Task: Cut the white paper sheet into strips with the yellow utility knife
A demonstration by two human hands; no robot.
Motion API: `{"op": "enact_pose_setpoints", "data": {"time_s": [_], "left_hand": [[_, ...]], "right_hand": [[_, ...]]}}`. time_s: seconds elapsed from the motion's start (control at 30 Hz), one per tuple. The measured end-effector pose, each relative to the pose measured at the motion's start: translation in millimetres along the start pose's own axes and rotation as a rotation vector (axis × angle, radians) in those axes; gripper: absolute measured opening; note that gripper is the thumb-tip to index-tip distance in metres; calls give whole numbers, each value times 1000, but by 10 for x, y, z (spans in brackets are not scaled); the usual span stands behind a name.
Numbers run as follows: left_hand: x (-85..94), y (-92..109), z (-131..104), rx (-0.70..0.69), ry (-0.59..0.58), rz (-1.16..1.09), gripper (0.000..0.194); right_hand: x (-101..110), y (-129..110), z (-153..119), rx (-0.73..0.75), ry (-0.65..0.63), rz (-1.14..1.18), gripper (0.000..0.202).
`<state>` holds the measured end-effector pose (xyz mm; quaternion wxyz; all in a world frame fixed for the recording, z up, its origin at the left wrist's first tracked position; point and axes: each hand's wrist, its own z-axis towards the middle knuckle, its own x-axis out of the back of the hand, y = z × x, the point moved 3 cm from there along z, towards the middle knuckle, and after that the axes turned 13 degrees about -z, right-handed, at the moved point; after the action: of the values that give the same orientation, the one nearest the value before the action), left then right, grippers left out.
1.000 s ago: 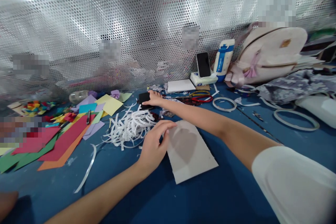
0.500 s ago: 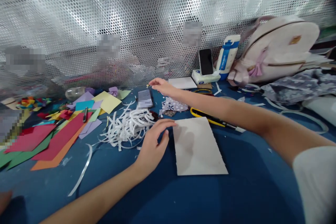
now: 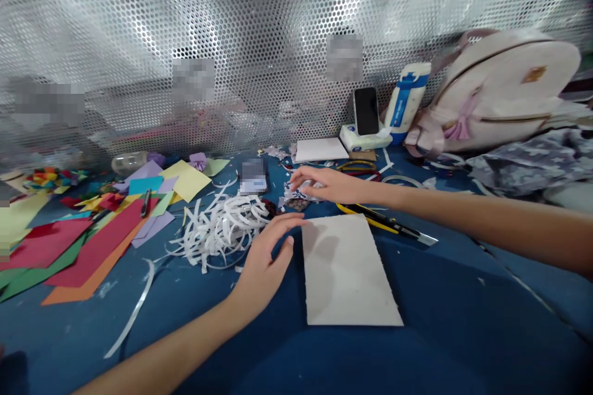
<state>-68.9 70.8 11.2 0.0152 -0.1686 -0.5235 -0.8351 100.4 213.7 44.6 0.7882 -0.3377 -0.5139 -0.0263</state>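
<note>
A pale rectangular board [image 3: 347, 271] lies on the blue table. My left hand [image 3: 269, 259] rests at its upper left corner, fingers apart, holding nothing. Over the small patterned scraps [image 3: 299, 202] behind the board, my right hand [image 3: 319, 184] hovers with its fingers spread and nothing visible in them. A yellow and black cutter [image 3: 393, 223] with its blade out lies beyond the board's upper right edge. White curled paper strips [image 3: 222, 228] form a pile left of my left hand. Behind that pile is a phone [image 3: 253, 176].
Coloured paper sheets [image 3: 97, 247] cover the left side. At the back stand a tissue pack [image 3: 364, 137] with a phone [image 3: 365, 111] on it, a bottle [image 3: 407, 102] and a backpack [image 3: 504, 95]. A perforated metal screen [image 3: 259, 43] closes off the rear.
My right hand has come back toward me and to the right, from the far edge of the table to above the scraps. My left hand has stayed by the board's corner.
</note>
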Motion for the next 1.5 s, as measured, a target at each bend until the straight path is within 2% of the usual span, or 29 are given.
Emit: {"op": "enact_pose_setpoints", "data": {"time_s": [0.17,0.53,0.73,0.9,1.0,1.1,1.23,1.37,1.43,1.5], "left_hand": [[3,-1,-13,29,0,-16,33],[11,23,-16,78,10,-64,32],[29,15,-19,92,15,-85,33],[33,-5,-18,100,22,-99,33],[35,-17,-20,109,25,-104,34],[35,-17,-20,117,27,-106,33],[15,19,-18,126,23,-102,31],[-34,78,-8,137,-42,-93,32],[-48,85,3,148,-64,-98,32],[-49,70,13,162,-65,-110,32]], "right_hand": [[-197,64,203,68,-18,-35,29],[-368,185,696,171,-24,-153,34],[-432,220,784,177,-57,-195,36],[-356,167,748,182,-54,-190,41],[-274,126,634,163,-59,-184,41],[-185,83,399,131,-62,-177,43],[-70,49,-83,79,-29,-180,44],[11,120,-625,-22,26,-219,44],[34,200,-865,-92,78,-250,38],[54,271,-1056,-101,181,-268,32]]}}
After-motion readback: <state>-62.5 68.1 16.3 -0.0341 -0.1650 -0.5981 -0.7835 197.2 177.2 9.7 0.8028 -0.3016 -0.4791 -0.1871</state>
